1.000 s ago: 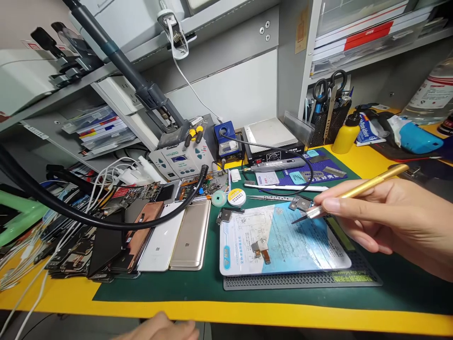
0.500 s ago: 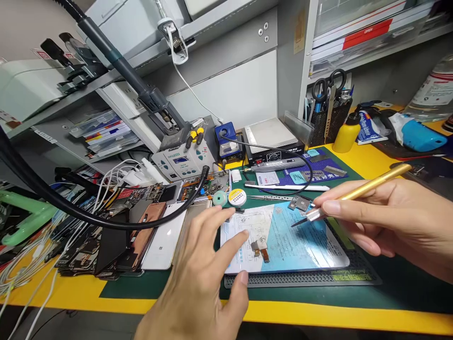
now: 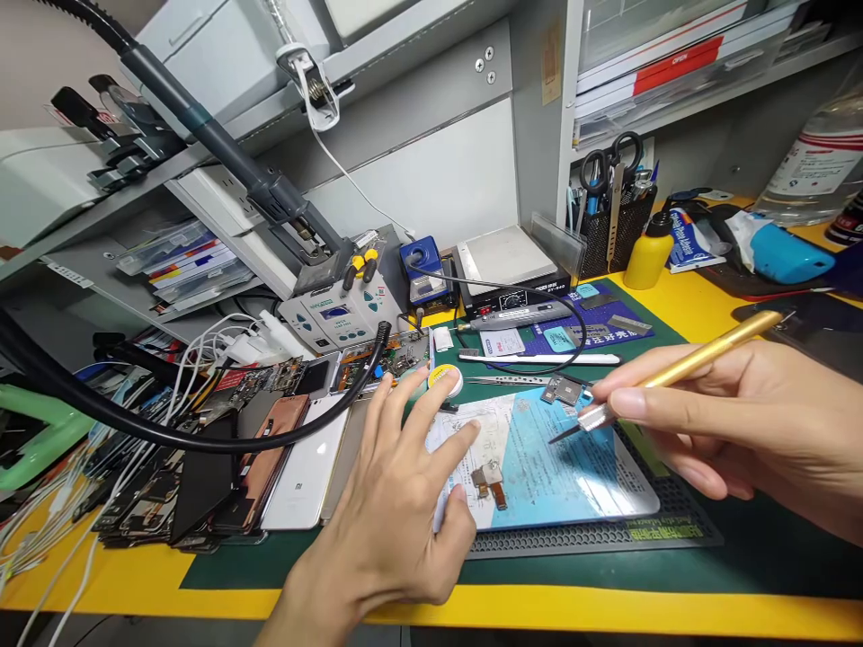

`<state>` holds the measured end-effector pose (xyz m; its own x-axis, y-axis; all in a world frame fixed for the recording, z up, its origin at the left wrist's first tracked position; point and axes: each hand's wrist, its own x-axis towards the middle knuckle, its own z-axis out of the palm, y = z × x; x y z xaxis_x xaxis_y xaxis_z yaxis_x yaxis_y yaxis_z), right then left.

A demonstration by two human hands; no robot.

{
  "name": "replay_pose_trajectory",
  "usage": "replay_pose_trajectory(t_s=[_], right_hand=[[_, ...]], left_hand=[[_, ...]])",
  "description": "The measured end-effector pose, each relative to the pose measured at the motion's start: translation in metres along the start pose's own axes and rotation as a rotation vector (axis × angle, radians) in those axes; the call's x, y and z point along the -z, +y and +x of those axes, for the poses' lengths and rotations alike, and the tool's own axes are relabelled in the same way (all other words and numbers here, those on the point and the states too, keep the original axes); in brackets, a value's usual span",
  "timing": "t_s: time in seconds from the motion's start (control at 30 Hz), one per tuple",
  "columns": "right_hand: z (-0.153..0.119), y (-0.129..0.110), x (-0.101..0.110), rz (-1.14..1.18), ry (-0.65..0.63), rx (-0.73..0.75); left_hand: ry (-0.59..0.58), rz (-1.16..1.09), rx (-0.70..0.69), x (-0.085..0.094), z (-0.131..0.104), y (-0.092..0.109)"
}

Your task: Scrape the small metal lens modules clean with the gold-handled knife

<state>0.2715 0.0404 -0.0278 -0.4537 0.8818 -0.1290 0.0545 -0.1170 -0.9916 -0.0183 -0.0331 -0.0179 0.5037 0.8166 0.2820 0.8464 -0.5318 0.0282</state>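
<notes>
My right hand point(image 3: 748, 431) grips a gold-handled craft knife point(image 3: 707, 355), its dark narrow blade pointing down-left above a blue and white printed board point(image 3: 559, 485). My left hand point(image 3: 397, 494) is open, fingers spread, over the board's left edge; whether its fingertips touch anything is hard to tell. A small metal part with brown flex cables point(image 3: 491, 481) lies on the board, right of my left thumb. Beyond the blade, a dark grey electronic piece point(image 3: 564, 389) sits at the board's far edge. A round yellow-and-white tin point(image 3: 446, 379) is partly covered by my left fingers.
Metal tweezers point(image 3: 509, 381) and a white-handled brush point(image 3: 573, 359) lie behind the board. Phones point(image 3: 303, 467) and stripped phone parts are stacked at left. A black hose point(image 3: 202, 442) arcs over them from a grey station point(image 3: 341, 314). A yellow bottle point(image 3: 648, 256) stands at back right.
My left hand has moved forward, its fingers now reaching over the tin. My right hand keeps hold of the knife above the board. The whole view has shifted slightly.
</notes>
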Motion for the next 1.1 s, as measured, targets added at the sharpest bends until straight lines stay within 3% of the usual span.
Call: replay_pose_trajectory(t_s=[0.3,1.1], right_hand=[[0.001,0.002,0.002,0.008,0.013,-0.006],[0.0,-0.011,-0.008,-0.005,0.014,-0.004]], left_hand=[[0.065,-0.022,-0.015,0.005,0.0,-0.004],[0.017,-0.076,0.025,0.004,0.003,-0.013]])
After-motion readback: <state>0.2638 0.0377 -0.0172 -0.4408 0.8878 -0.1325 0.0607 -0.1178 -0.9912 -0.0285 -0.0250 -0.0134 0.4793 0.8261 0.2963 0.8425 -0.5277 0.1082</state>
